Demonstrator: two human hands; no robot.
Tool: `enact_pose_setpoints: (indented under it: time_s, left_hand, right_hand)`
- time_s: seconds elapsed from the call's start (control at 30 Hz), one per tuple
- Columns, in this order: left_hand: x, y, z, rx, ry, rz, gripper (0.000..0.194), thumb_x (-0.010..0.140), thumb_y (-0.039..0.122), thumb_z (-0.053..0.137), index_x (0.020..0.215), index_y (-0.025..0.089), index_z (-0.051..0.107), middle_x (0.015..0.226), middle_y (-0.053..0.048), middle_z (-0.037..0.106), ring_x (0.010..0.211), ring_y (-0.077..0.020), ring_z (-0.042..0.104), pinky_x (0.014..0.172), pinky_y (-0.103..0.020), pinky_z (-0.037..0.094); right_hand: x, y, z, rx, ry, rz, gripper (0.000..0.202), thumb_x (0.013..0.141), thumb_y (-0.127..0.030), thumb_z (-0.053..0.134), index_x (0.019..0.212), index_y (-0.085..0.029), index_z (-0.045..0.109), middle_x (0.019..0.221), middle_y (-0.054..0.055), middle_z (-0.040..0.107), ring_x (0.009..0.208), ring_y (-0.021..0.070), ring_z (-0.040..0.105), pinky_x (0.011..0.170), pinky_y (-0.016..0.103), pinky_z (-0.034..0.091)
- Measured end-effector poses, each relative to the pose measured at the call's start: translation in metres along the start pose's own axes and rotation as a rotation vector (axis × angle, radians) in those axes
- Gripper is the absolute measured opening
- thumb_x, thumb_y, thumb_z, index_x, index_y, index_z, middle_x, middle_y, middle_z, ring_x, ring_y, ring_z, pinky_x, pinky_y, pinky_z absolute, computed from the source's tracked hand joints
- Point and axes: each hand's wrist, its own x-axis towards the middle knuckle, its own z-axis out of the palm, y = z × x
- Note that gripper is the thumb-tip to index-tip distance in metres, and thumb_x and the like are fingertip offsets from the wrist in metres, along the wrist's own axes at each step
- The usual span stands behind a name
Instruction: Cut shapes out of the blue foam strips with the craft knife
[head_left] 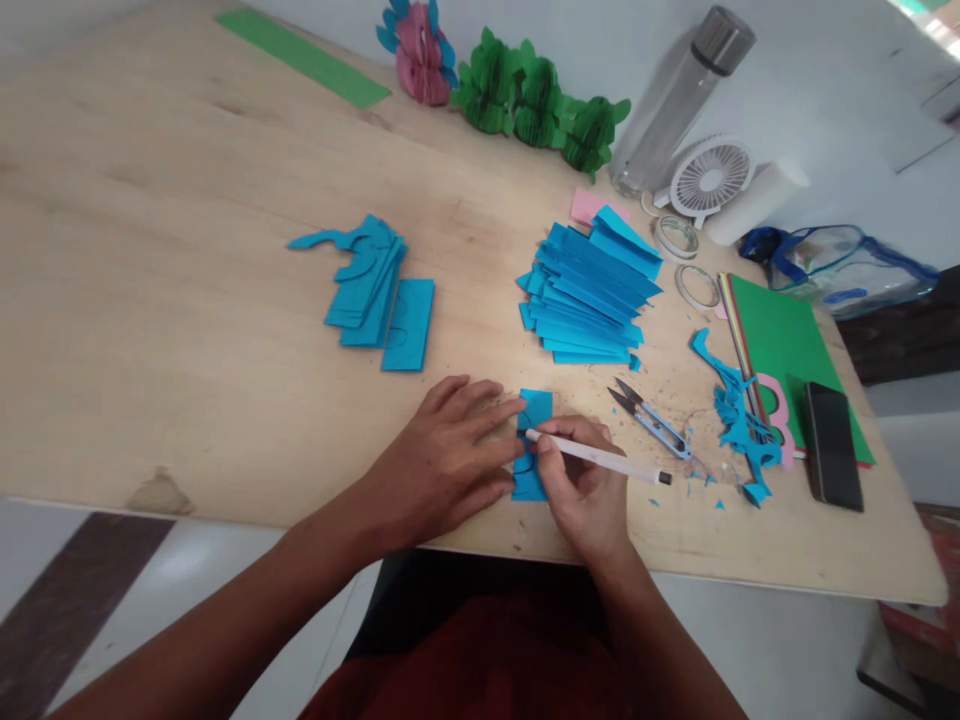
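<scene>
The left hand (450, 455) lies flat, fingers spread, pinning 1 blue paper strip (534, 440); the right hand (581, 480) grips a white pencil (600, 460), tracing. Continuing the line likely needs steady pressure.

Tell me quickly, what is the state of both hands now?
Left hand: open, flat, pressing on the blue paper piece.
Right hand: closed on the white pencil, its tip on the paper.

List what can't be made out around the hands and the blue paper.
- Head view: blue paper piece, middle hidden under left hand and right hand.
- Pencil tip and its line: too small.
- Cut shapes: overlapped, uncountable.
- Phone screen: dark.
</scene>
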Motion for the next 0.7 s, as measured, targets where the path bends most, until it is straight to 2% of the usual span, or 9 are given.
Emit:
enact_pose_setpoints:
  time_s: [0.3, 0.7]
  left_hand:
    - [-0.0012, 0.0009, -0.0005, -0.006, 0.006, 0.000, 0.028, 0.095, 0.034, 0.054, 0.119, 0.025, 0.063, 0.140, -0.007, 0.057, 0.130, -0.0315, 0.046, 0.112, -0.056, 0.031]
    - [-0.0001, 0.0001, -0.0020, -0.012, -0.029, -0.009, 0.027, 0.093, 0.030, 0.055, 0.117, 0.024, 0.065, 0.140, -0.008, 0.056, 0.130, -0.0327, 0.046, 0.112, -0.057, 0.032]
  right_hand:
    - [0.0001, -0.0008, 0.0007, -0.001, 0.009, -0.015, 0.012, 0.088, -0.021, 0.054, 0.081, -0.023, 0.063, 0.075, -0.001, 0.073, 0.073, 0.0178, 0.067, 0.076, 0.038, 0.045]
    - [-0.0020, -0.0003, 0.0003, -0.009, 0.025, 0.042, 0.012, 0.089, -0.024, 0.053, 0.080, -0.023, 0.062, 0.075, 0.000, 0.072, 0.074, 0.0191, 0.067, 0.080, 0.040, 0.045]
